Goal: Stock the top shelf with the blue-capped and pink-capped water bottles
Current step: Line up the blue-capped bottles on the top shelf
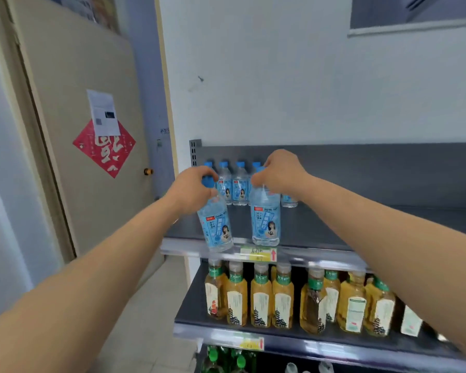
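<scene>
Left bottle: clear, blue cap, pale blue label with white text, a small red patch and a dark-haired cartoon figure. Right bottle: same label print, cap hidden. Back row: blue caps, same pale blue labels. Shelf dark grey. Price tag yellow and white, red arrow. Tea bottles: amber, green neck bands, white labels with black pagoda drawing. Door beige. Red diamond with cream characters. Paper white. Wall white.
</scene>
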A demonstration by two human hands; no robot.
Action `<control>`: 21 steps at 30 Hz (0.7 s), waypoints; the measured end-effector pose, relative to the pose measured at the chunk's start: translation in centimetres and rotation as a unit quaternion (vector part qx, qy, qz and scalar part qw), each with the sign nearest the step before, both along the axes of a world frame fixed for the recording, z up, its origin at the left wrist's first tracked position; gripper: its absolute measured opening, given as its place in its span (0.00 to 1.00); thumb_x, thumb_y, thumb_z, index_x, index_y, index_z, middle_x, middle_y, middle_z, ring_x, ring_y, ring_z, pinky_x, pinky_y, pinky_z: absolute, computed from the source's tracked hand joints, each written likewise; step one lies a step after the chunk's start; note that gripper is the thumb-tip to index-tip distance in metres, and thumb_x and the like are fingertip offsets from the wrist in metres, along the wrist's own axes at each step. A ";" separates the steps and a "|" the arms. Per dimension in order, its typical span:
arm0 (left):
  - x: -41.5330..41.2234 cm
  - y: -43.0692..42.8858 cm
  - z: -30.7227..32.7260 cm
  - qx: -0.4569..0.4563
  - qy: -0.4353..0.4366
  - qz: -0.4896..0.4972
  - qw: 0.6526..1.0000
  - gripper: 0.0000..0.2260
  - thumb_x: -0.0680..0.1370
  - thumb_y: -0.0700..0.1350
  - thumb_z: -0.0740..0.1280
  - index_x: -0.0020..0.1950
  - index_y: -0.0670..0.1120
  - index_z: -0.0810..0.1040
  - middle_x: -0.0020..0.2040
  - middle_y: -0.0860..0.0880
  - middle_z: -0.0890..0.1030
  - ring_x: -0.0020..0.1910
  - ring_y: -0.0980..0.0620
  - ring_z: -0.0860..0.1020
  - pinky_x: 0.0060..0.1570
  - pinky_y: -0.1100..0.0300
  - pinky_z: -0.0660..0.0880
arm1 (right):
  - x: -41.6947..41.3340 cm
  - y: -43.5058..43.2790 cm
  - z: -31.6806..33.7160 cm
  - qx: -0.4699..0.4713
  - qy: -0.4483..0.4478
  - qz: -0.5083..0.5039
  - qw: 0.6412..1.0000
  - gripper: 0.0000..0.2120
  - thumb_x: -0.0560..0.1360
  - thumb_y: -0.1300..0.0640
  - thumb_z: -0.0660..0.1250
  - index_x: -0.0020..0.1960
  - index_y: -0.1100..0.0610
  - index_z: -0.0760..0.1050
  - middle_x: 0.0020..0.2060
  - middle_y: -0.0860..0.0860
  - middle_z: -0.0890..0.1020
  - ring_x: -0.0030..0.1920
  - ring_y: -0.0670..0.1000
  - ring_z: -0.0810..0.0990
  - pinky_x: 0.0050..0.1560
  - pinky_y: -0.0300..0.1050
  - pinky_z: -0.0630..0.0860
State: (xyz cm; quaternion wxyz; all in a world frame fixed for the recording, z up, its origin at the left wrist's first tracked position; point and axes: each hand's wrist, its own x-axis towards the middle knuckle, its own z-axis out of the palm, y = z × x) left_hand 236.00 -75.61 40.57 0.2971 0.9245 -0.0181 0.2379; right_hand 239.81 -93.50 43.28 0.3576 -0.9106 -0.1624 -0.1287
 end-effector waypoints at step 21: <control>18.8 10.9 -4.6 -0.121 0.081 -0.107 0.984 0.36 0.71 0.40 0.73 0.73 0.48 0.56 0.63 0.52 0.67 0.58 0.53 0.71 0.54 0.59 0.71 | 17.4 11.1 -6.8 0.068 0.114 0.022 0.991 0.34 0.72 0.54 0.72 0.72 0.58 0.61 0.65 0.55 0.72 0.63 0.56 0.73 0.60 0.48 0.71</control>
